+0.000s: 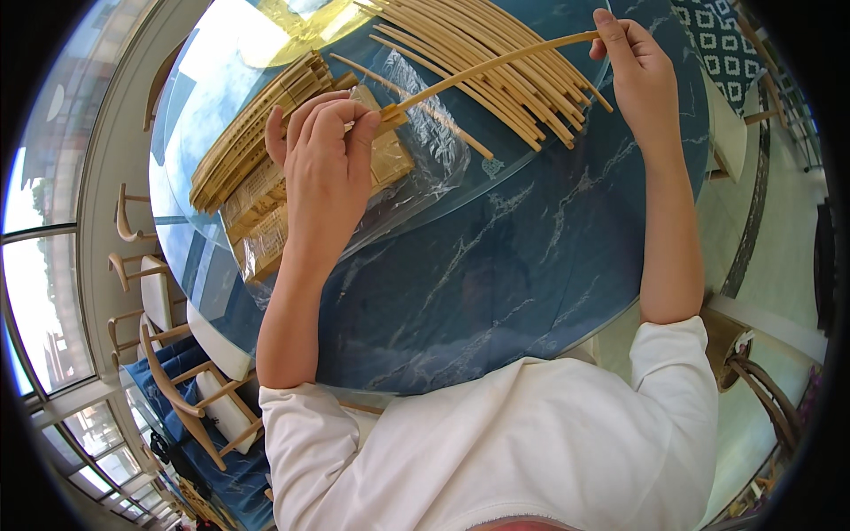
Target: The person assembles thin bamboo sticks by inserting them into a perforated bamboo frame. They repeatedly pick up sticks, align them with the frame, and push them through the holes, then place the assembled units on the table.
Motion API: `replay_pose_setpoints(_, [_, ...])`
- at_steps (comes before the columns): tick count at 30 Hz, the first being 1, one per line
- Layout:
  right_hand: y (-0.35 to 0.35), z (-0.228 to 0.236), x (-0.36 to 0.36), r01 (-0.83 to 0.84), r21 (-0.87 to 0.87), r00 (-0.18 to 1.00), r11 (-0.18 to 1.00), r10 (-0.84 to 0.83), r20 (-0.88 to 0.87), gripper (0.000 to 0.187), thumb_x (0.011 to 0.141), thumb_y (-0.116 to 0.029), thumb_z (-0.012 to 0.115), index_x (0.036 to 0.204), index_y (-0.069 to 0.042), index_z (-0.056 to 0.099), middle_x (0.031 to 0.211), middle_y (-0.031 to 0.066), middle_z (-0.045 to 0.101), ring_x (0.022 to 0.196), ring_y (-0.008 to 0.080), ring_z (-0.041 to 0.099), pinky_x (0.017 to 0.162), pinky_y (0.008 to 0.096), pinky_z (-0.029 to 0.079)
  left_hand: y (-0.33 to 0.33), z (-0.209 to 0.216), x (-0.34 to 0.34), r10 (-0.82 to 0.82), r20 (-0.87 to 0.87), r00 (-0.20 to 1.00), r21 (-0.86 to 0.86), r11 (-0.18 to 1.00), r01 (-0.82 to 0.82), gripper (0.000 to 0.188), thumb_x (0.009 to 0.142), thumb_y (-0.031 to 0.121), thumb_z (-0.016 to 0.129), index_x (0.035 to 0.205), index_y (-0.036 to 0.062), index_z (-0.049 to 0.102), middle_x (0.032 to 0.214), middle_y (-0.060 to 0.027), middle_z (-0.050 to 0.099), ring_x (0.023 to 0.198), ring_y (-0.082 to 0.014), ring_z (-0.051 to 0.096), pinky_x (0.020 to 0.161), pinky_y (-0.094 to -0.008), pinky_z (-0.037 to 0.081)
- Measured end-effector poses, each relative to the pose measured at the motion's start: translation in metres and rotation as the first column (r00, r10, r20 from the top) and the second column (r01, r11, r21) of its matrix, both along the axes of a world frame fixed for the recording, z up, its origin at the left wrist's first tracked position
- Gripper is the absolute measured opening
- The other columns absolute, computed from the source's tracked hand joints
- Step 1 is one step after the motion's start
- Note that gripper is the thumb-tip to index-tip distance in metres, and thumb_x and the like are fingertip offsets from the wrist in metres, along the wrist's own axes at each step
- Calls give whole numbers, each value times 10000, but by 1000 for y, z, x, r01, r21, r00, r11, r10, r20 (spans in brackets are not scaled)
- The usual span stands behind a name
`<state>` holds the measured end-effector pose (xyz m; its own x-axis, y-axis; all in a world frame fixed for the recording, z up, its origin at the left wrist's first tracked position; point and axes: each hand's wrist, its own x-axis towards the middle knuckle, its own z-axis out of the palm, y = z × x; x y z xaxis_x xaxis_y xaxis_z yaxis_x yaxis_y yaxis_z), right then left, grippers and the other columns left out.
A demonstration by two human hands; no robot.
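Observation:
A long, thin light-wood stick [496, 64], like a chopstick, spans the air between my hands above the table. My right hand [633, 75] pinches its far right end between thumb and fingertips. At its other end my left hand [323, 146] has its fingers closed round it. Under the stick, several similar wooden sticks [505, 80] lie side by side on the glass. Below and left of my left hand are a stack of long tan strips [257, 133] and brown packets [252, 208]. Crumpled clear plastic film [447, 159] lies beside them, with one loose stick [474, 142] across it.
The round table has a dark blue marbled top [478, 274] and a raised glass disc. A yellow translucent object [310, 40] stands at the far edge. Wooden chairs [208, 398] stand to the left by large windows, and a patterned seat [717, 49] is at the far right.

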<state>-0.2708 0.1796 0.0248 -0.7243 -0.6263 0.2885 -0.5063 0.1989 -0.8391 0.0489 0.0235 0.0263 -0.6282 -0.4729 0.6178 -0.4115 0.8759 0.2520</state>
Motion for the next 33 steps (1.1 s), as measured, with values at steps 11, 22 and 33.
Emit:
replay_pose_setpoints(11, [-12, -3, 66, -149, 8, 907, 989, 140, -396, 371, 1087, -336, 633, 1103, 27, 708, 1257, 257, 726, 1331, 435, 609, 1130, 454, 480, 3, -2, -2, 10, -29, 1000, -47, 999, -12, 72, 1020, 180, 727, 1027, 119, 689, 1102, -2, 768, 1238, -227, 658, 1249, -497, 233])
replay_pose_setpoints(22, [-15, -28, 103, -199, 71, 708, 977, 194, -680, 572, 1071, -406, 625, 1346, 94, 658, 1422, 277, 655, 1429, 431, 539, 1217, 549, 366, 9, -8, -4, 10, 6, 1000, -109, 994, -9, 87, 1002, 168, 741, 1034, 115, 681, 1135, -3, 756, 1259, -226, 648, 1243, -513, 254])
replay_pose_setpoints(33, [-12, -32, 142, -289, 141, 679, 947, 307, -667, 537, 1052, -332, 608, 1392, 83, 632, 1501, 274, 600, 1497, 398, 477, 1245, 589, 302, 19, -19, -12, -57, 4, 998, -124, 991, 57, 123, 992, 168, 752, 1062, 122, 662, 1145, 19, 746, 1262, -210, 640, 1248, -528, 245])
